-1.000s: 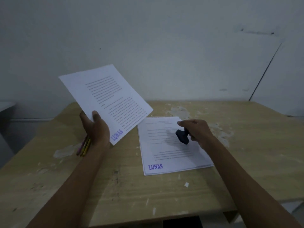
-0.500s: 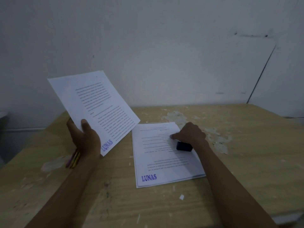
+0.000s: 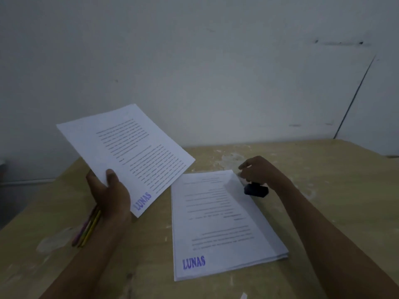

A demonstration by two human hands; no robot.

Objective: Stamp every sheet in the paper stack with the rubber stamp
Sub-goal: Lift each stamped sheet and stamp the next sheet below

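Left hand holds one sheet up off the table, thumb on top, fingers under; purple LUNAS mark near its lower corner, just beside the palm. Stack lies flat on the table, right of that sheet and apart from it; top sheet carries one LUNAS mark at its near-left corner. Right hand sits at the stack's far-right corner, fingertips pinching the top sheet's corner, which is lifted. Stamp, one, dark, is tucked under the same hand just above the stack's right edge. Pencils lie under the left wrist: at least two, exact count unclear.
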